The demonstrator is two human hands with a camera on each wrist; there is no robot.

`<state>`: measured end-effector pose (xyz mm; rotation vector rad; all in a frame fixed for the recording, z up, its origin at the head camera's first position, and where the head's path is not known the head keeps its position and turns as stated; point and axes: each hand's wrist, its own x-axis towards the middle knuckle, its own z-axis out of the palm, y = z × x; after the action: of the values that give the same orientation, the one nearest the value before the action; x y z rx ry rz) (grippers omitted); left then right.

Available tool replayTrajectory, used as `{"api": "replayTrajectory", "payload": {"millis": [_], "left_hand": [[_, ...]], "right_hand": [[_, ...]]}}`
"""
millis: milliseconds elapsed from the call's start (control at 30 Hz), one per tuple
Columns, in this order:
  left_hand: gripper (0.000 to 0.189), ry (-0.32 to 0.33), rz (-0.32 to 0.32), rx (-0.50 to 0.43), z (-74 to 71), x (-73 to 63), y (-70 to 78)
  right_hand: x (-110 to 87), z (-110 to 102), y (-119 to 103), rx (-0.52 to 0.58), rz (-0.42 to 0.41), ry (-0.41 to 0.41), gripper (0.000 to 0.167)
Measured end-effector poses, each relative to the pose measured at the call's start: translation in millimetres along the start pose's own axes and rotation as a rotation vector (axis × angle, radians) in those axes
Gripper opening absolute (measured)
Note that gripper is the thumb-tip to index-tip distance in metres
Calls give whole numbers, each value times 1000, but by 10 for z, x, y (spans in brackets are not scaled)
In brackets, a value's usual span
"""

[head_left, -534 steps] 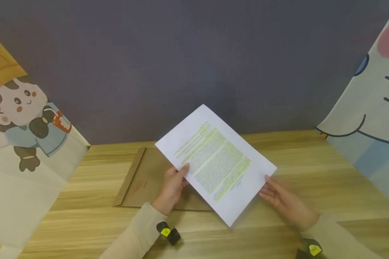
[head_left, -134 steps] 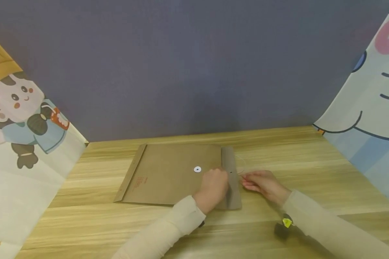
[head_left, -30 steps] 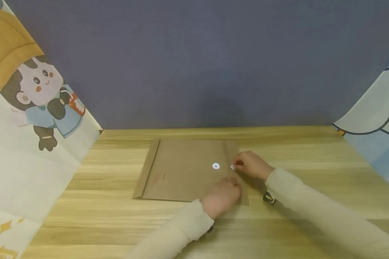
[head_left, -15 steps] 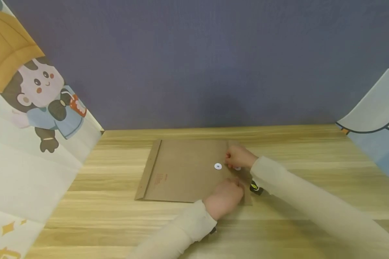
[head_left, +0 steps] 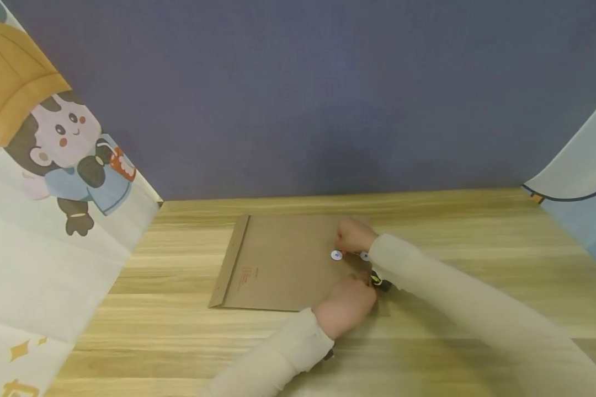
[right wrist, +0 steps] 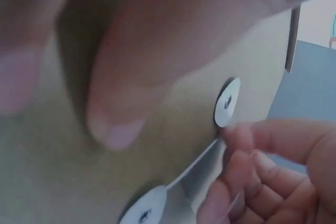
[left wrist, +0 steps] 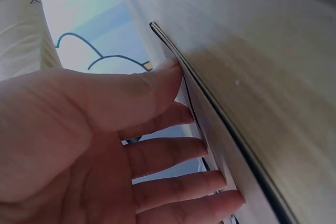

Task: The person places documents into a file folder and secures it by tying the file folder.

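Observation:
A brown paper document envelope (head_left: 288, 259) lies flat on the table, red print near its left end. Two round white buttons sit toward its right side: the left button (head_left: 336, 255) and the right button (head_left: 365, 256). A thin white string (right wrist: 191, 163) runs from the right button to my right hand (head_left: 355, 236), which pinches it close beside the left button. My left hand (head_left: 345, 306) rests on the envelope's near right part. In the left wrist view its fingers (left wrist: 168, 153) are nearly straight, tips against the envelope, with the thumb at the edge.
The wooden table (head_left: 179, 342) extends around the envelope. A dark grey-blue panel (head_left: 298, 99) rises behind it, and cartoon-printed panels (head_left: 64, 149) stand at the sides. A small black camera (head_left: 382, 282) is on the right wrist.
The printed sheet held earlier is out of sight. Over the last second my right hand has moved left with the string, from the right button to the left one. My left hand stays nearly still.

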<state>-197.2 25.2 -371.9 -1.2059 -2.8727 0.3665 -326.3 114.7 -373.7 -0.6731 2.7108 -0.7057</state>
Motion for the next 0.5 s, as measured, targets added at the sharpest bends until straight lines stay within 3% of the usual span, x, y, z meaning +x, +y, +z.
{"api": "replayTrajectory", "payload": {"millis": [200, 367, 500], "left_hand": [[14, -14, -6, -13, 0, 19, 3], [15, -26, 11, 14, -10, 15, 14], [16, -12, 17, 34, -11, 3, 9]], "right_hand": [[43, -10, 3, 50, 55, 17, 22], [49, 39, -25, 8, -56, 19, 36], [42, 69, -82, -35, -171, 16, 31]]}}
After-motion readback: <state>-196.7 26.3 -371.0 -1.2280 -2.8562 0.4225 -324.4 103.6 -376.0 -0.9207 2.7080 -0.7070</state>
